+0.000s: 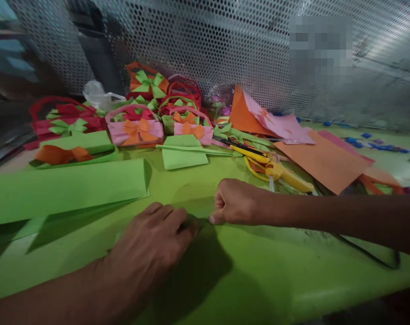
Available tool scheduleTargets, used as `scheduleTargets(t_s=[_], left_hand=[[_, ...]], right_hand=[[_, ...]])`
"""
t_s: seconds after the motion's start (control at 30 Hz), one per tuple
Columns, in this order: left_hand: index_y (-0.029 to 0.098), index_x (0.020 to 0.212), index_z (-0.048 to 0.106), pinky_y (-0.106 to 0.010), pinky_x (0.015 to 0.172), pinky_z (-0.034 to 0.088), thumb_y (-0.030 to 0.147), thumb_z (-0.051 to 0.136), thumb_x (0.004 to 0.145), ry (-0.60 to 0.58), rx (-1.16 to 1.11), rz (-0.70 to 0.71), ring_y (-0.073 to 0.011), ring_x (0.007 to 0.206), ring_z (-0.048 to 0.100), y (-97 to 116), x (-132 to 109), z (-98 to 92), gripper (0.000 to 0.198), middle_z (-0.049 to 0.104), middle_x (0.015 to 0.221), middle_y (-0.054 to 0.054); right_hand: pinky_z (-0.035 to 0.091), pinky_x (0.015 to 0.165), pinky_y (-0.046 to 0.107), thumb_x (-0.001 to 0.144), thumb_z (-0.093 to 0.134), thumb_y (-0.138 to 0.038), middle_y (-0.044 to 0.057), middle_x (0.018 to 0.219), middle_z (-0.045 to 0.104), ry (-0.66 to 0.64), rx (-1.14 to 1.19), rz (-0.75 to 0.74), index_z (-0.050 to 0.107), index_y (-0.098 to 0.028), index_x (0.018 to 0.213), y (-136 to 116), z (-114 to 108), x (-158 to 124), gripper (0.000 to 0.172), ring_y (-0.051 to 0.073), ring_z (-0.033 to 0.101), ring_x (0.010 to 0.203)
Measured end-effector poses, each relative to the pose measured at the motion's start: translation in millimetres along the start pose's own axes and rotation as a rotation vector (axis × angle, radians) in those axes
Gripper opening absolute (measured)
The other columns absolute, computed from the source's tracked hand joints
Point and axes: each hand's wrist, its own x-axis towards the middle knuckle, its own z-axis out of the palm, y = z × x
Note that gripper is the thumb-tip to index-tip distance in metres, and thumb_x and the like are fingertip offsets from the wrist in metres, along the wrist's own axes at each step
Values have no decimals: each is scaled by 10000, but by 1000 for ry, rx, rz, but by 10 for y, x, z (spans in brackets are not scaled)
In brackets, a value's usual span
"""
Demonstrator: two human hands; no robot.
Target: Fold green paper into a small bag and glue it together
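My left hand (154, 239) is closed low over the green table, its fingers curled and pressed together. Just right of it, my right hand (239, 203) makes a fist with the thumb pointing toward the left fingertips. Between the two hands runs a thin green strip (204, 221), in shadow and mostly hidden by the fingers; both hands seem to pinch it. A bit of green shows beside my left wrist. Behind my right hand lie a yellow hot glue gun (286, 176) and a yellow cutter knife (250, 153).
Folded green sheets (66, 185) lie at left. Small pink bags with orange bows (137, 131) and red bags (67, 122) stand along the back. Orange sheets (327, 158) and blue bits (366, 135) lie at right. A perforated metal panel (205, 45) rises behind the table (259, 271).
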Motion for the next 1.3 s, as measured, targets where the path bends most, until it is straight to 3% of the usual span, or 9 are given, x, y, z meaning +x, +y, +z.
scheduleTargets(t_s=[0.2, 0.53, 0.7, 0.83, 0.97, 1.03, 1.13, 1.3], left_hand=[[211, 921, 619, -333, 626, 379, 61, 418, 810, -93, -52, -27, -194, 671, 524, 0, 24, -65, 274, 579, 770, -34], [232, 960, 619, -317, 631, 365, 21, 395, 765, -131, -25, -38, -189, 676, 526, -12, 26, -77, 364, 591, 772, -29], [233, 945, 619, -319, 649, 367, 58, 448, 767, -140, -50, -48, -190, 688, 522, -21, 15, -55, 303, 585, 777, -29], [219, 932, 623, -322, 664, 371, 55, 429, 805, -109, -121, -40, -177, 670, 518, -17, 12, -63, 284, 577, 760, -28], [220, 1010, 598, -324, 674, 375, 56, 399, 838, -64, -241, -24, -181, 697, 534, 10, 87, -44, 310, 608, 818, -33], [212, 1079, 565, -318, 660, 379, 88, 415, 851, -25, -303, -68, -190, 699, 542, 29, 150, -24, 299, 625, 822, -36], [198, 1071, 553, -292, 646, 382, 136, 476, 844, 6, -419, -176, -191, 717, 556, 54, 239, -12, 247, 650, 817, -22], [215, 982, 572, -257, 637, 379, 135, 520, 812, -55, -554, -316, -162, 704, 563, 74, 321, -62, 195, 653, 774, 12]], right_hand=[[234, 391, 223, 634, 575, -328, -48, 425, 378, 30, -7, 67, 431, -184, 463, 147, -7, -87, 265, 76, 366, 420], [225, 424, 231, 642, 543, -182, -46, 430, 328, 103, -107, 164, 379, -179, 429, 287, -34, -217, 269, 74, 334, 434], [210, 423, 239, 649, 511, -118, -46, 438, 325, 147, -175, 185, 391, -179, 452, 318, -34, -293, 238, 76, 311, 426], [214, 469, 253, 678, 486, -80, -16, 520, 445, 215, -223, 107, 483, -161, 546, 312, -44, -382, 155, 93, 366, 497], [273, 540, 241, 740, 489, -124, 10, 681, 592, 350, -180, -73, 576, -167, 710, 263, -69, -428, 102, 116, 479, 615], [294, 558, 236, 730, 519, -146, 15, 736, 633, 374, -104, -147, 605, -173, 763, 242, -61, -412, 96, 126, 517, 652], [315, 580, 234, 691, 560, -155, 18, 766, 663, 310, -9, -247, 637, -178, 786, 229, 2, -346, 124, 138, 548, 685], [293, 550, 254, 651, 576, -201, 41, 749, 650, 335, -80, -331, 631, -178, 759, 199, 151, -200, 124, 167, 544, 675]])
